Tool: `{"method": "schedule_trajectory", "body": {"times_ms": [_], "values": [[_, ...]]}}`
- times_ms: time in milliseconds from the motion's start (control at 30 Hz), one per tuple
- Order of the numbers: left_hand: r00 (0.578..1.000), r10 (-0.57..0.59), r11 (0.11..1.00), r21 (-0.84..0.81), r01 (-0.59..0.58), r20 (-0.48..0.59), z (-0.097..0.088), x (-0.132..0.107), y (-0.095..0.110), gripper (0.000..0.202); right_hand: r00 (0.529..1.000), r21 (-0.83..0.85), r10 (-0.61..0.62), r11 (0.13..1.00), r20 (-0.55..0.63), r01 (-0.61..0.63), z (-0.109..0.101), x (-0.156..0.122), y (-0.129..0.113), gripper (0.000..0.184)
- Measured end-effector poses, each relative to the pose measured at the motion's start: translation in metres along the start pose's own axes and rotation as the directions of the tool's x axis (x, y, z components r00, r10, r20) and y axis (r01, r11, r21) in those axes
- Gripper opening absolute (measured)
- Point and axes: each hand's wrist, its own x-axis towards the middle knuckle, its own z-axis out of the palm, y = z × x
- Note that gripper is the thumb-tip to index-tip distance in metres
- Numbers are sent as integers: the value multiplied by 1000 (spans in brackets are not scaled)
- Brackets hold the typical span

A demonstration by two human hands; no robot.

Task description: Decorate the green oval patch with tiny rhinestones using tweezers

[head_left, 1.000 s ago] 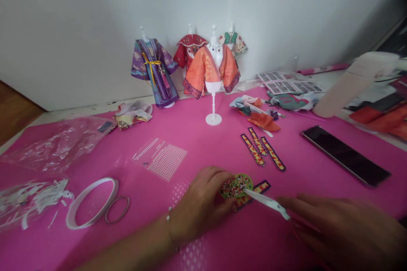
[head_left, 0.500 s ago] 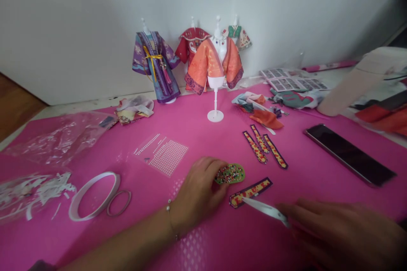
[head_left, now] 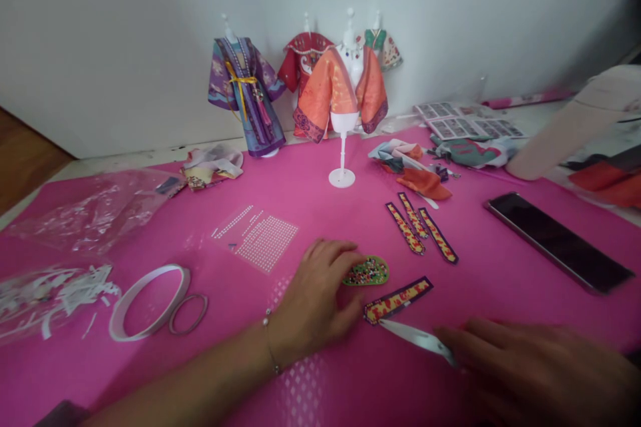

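My left hand (head_left: 320, 293) rests on the pink mat (head_left: 320, 207), its fingertips at the left edge of a small green oval tray (head_left: 368, 271). The tray holds many tiny multicoloured beads or gems. Its thumb is apart from the fingers, close to a patterned yellow-and-red fabric strip (head_left: 400, 298) with a dark dotted border. My right hand (head_left: 531, 360), somewhat blurred, grips white pointed tweezers (head_left: 415, 335). Their tip lies at the strip's lower left end; whether it touches is unclear. Beyond it lie several matching strips (head_left: 405, 229).
Doll stands wear small robes at the back, one an orange jacket (head_left: 320, 90). A sheet of stick-on dots (head_left: 268, 240), a white ring (head_left: 117, 310) and a plastic bag (head_left: 95, 213) are left. Right are a phone (head_left: 561, 240), fabric scraps (head_left: 423, 181) and a pale cylinder (head_left: 565, 120).
My left thumb has come away from the tray toward the strip. The tweezers' tip has shifted from on the strip to its lower left edge. The view has tilted slightly.
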Motion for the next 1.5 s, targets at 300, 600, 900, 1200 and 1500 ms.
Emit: {"method": "schedule_trajectory", "body": {"times_ms": [300, 600, 900, 1200, 1500], "values": [[975, -81, 995, -40, 91, 207, -5, 3, 7, 64, 1000, 7, 13, 1000, 13, -13, 5, -9, 2, 54], [965, -102, 992, -49, 117, 243, -6, 6, 8, 66, 1000, 18, 23, 1000, 16, -23, 8, -7, 0, 50], [965, -102, 991, -55, 118, 242, -7, 6, 8, 65, 1000, 18, 8, 1000, 7, -8, 5, -5, 0, 52], [964, -99, 991, -64, 118, 247, -6, 6, 10, 65, 1000, -11, -13, 1000, 6, 13, 3, 1, 0, 48], [965, -101, 991, -62, 119, 243, -6, 6, 9, 65, 1000, -27, 11, 1000, 17, -11, 7, -2, -3, 46]]}}
